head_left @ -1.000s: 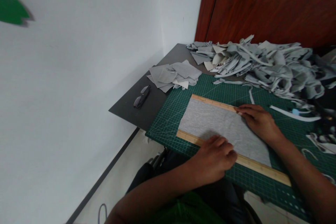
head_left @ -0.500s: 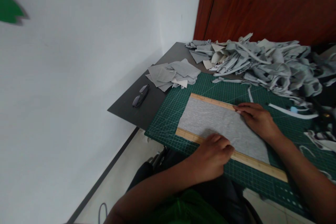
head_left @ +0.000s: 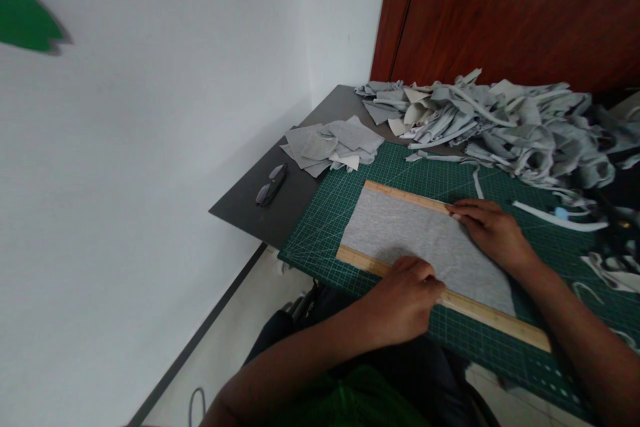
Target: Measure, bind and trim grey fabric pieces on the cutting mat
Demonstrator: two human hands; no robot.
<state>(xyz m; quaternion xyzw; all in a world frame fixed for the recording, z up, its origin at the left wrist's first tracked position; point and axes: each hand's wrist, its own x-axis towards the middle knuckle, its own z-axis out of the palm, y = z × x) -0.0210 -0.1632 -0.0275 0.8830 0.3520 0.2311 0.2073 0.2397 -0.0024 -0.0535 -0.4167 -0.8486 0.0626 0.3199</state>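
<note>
A grey piece of knit fabric (head_left: 400,223) lies flat on the green cutting mat (head_left: 310,230). Along its near edge runs a wooden ruler (head_left: 495,317), and my left hand (head_left: 407,297) grips it near the middle with the fingers curled in. Another wooden ruler (head_left: 405,196) lies along the fabric's far edge. My right hand (head_left: 493,230) has its fingertips together on the right part of that far ruler, and its palm is above the fabric. The fingers hide what lies directly under them.
Stacked grey fabric pieces (head_left: 325,143) lie at the mat's far left corner. Glasses (head_left: 273,185) rest on the dark board (head_left: 245,207). A large heap of grey scraps (head_left: 530,123) fills the back right. A white strip (head_left: 555,217) lies right of my right hand.
The whole view has shifted slightly. Both hands, the rulers and the fabric keep nearly the same positions relative to one another.
</note>
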